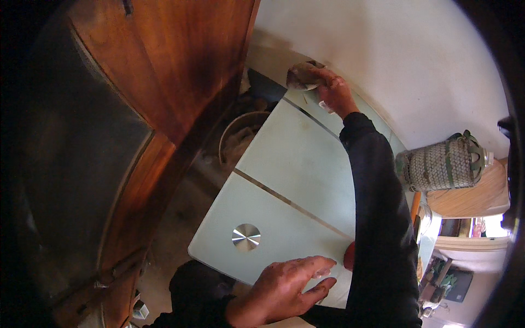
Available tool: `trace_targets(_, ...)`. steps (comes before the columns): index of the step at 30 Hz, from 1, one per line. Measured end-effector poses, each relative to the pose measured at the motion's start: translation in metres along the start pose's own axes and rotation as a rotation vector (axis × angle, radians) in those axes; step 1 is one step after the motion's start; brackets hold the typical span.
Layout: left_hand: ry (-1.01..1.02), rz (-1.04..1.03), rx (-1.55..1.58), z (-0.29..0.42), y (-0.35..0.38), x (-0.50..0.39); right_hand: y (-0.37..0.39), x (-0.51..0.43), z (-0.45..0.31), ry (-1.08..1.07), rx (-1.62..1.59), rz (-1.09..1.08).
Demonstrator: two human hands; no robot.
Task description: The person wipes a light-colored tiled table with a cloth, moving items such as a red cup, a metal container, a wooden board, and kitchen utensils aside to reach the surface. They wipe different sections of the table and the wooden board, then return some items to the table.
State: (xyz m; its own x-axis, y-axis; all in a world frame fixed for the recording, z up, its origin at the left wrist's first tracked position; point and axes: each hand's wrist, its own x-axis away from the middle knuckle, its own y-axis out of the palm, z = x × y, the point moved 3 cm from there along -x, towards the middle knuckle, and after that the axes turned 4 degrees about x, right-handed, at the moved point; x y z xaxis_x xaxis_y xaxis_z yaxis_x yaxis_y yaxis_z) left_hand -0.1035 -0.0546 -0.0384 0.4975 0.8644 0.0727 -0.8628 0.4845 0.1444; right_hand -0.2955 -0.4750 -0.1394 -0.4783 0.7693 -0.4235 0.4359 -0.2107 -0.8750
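Observation:
At the far end of a pale green glass tabletop, my right hand is closed on a brownish-grey object, perhaps a wadded cloth, near the wall. Something small and white shows beside that hand. My left hand is over the near edge, its thumb and fingers apart, with a small pale patch at the fingertips; nothing is clearly held. A round, shiny metal disc lies on the glass beyond it. A red object is partly hidden by my right sleeve.
A woven basket with green bands stands at the right by the wall, near a round wooden board. Left of the tabletop, below it, is a round bin with crumpled contents. A brown wooden door or panel rises at the left.

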Motion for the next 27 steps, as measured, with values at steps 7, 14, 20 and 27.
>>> trace_targets(7, 0.059, -0.001, -0.014, 0.013, 0.015, 0.001, -0.011, 0.041, -0.109, -0.048, -0.066, 0.006)
trace_targets(14, 0.065, 0.027, -0.017, 0.017, 0.027, 0.006, -0.047, 0.068, -0.133, 0.303, -1.134, -0.094)
trace_targets(20, 0.072, 0.015, 0.004, 0.02, 0.032, 0.015, -0.091, 0.088, -0.041, 0.576, -0.431, 0.085)
trace_targets(27, 0.097, 0.028, 0.016, 0.019, 0.033, 0.008, -0.017, 0.092, -0.115, 0.137, 0.022, 0.117)
